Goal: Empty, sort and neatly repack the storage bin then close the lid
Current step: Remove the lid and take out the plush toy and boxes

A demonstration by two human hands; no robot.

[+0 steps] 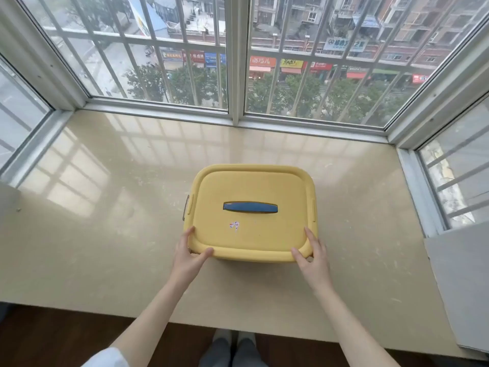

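Note:
A yellow storage bin (252, 256) stands on a beige stone window ledge (105, 234), a little right of centre. Its yellow lid (251, 186) is on, with a blue handle (250, 207) lying flat in the middle and a small sticker remnant near the front. A brown latch shows on the bin's left side. My left hand (189, 254) grips the lid's near-left corner, thumb on the front rim and fingers along the side. My right hand (312, 256) grips the near-right corner the same way. The bin's contents are hidden.
Barred windows (235, 62) close off the ledge at the back and both sides. A grey board (460, 287) lies at the right end of the ledge. The ledge's front edge runs just above a dark wood floor, where my feet (232, 348) show.

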